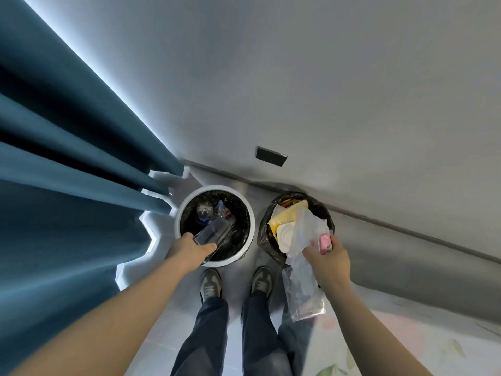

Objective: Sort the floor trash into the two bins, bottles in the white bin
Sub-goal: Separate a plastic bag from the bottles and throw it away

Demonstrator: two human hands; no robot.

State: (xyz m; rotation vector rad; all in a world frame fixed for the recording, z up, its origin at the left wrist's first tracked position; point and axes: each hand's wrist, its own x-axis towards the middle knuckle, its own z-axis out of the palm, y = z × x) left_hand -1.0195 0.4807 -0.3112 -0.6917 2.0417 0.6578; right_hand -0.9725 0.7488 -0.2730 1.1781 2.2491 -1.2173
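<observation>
- Head view, lower centre of the frame: my left hand (189, 249) grips a clear plastic bottle (214, 232) by its near end, with the fingers curled around it.
- The bottle is over the opening of the white bin (230, 259). Its long axis runs from the hand at lower left up and to the right, towards the middle of the bin. The far end is inside the line of the rim.
- Other bottles (204, 210) lie on the black liner inside this bin.
- I judge that the left hand only needs to loosen its grip, because the bin is directly under the bottle and the left hand is the nearer one.
- Lower right of centre: my right hand (329, 260) holds clear plastic bags (303, 297) and a small pink item (325, 242). I cannot tell what the pink item is.
- This hand is at the near right edge of the second bin (262, 234), which has a black bag and is heaped with yellow packaging (287, 217). The plastic bags hang mostly outside the rim, on the side of my shoes (210, 283).
- The two bins stand just beside each other against the wall, and a blue curtain (67, 185) fills the left of the frame.
</observation>
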